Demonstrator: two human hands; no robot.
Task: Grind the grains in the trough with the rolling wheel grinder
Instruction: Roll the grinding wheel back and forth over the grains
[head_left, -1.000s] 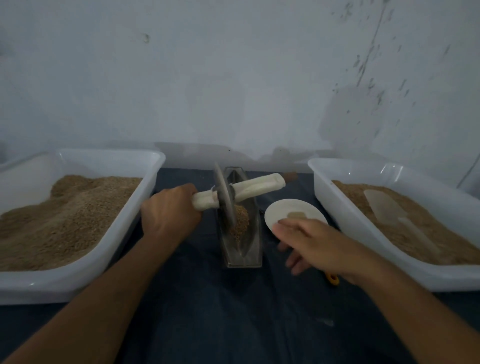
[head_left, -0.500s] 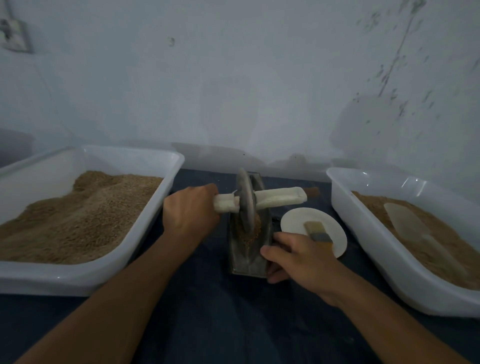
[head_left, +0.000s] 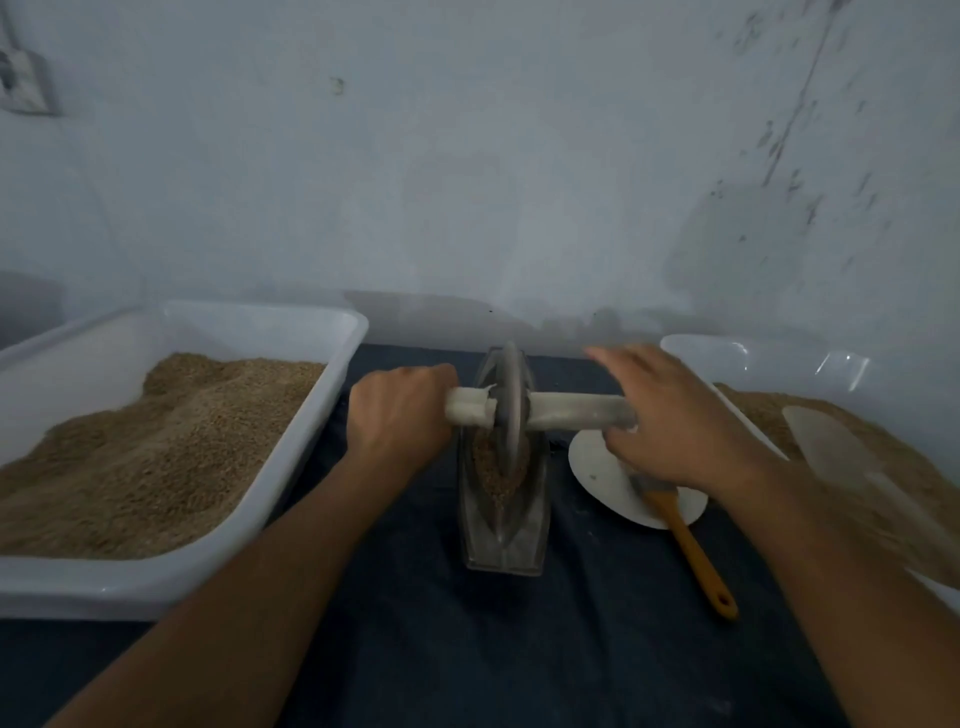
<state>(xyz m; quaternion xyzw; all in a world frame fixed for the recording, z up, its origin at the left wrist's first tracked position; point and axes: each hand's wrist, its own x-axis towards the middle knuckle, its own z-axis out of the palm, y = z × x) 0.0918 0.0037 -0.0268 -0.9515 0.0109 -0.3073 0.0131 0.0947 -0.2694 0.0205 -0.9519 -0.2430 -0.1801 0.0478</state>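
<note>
A narrow metal trough stands on the dark cloth in the middle, with brown grains heaped inside. The grey grinding wheel stands upright in the trough at its far end, on a white cross handle. My left hand grips the handle's left end in a fist. My right hand is at the handle's right end, fingers stretched over it and thumb below it.
A white tray full of grain lies to the left. Another white tray at the right holds grain and a pale scoop. A white plate and an orange-handled brush lie just right of the trough.
My right hand left the trough's near right side and rose to the handle's right end. The wheel rolled toward the trough's far end and the handle now lies level. The brush is uncovered.
</note>
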